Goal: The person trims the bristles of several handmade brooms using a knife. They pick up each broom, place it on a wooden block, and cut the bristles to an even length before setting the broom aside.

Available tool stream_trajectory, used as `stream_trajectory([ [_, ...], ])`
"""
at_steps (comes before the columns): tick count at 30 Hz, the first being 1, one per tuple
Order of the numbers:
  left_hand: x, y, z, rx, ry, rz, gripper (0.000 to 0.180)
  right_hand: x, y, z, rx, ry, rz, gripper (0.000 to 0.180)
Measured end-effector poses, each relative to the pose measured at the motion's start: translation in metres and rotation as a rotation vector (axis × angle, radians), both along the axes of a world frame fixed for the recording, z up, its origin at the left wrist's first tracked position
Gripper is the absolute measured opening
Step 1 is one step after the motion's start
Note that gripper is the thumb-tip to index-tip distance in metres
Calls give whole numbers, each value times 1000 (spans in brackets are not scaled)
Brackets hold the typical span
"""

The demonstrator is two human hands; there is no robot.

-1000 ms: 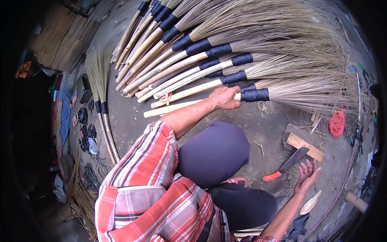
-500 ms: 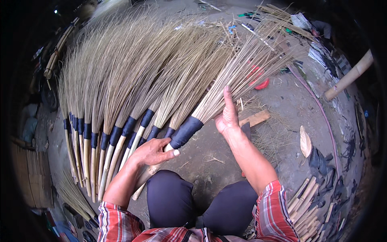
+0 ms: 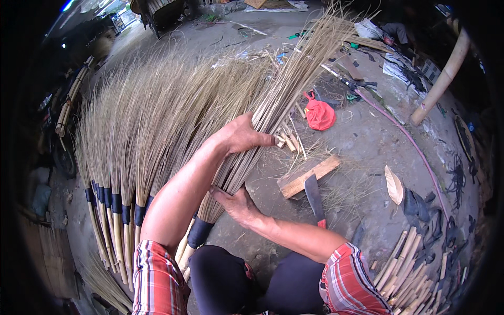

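I see a stick broom in hand — a long fan of thin pale bristles bound at the base by a dark wrap over a pale handle. My left hand lies over the middle of the bristles, fingers curled and clamped on the bundle. My right hand sits lower, under the bristles just above the dark binding, fingers closed against them. The broom's long axis runs diagonally — handle near my knees, tips toward the floor's far right. It lies over the floor beside a row of finished brooms. A wooden block, a knife and a red bag lie to the right.
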State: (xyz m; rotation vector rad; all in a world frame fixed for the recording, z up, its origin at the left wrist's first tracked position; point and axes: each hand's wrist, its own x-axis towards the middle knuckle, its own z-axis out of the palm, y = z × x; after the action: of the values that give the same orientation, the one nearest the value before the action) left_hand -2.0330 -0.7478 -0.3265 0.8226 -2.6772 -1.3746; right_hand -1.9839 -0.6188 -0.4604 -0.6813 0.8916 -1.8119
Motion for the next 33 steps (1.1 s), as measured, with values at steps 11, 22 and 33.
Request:
stream_trajectory([
  [11,46,56,-48,-194,-525,-374,37,-207,38,0,79,-327,-371,58],
  [22,-4,108,-181,-440,-109,-360,33,-164,102,-118,589,98,-50,76],
  [33,-19,100,-285,-201,-455,-238,66,-155,302,-270,1065,733,-141,41],
])
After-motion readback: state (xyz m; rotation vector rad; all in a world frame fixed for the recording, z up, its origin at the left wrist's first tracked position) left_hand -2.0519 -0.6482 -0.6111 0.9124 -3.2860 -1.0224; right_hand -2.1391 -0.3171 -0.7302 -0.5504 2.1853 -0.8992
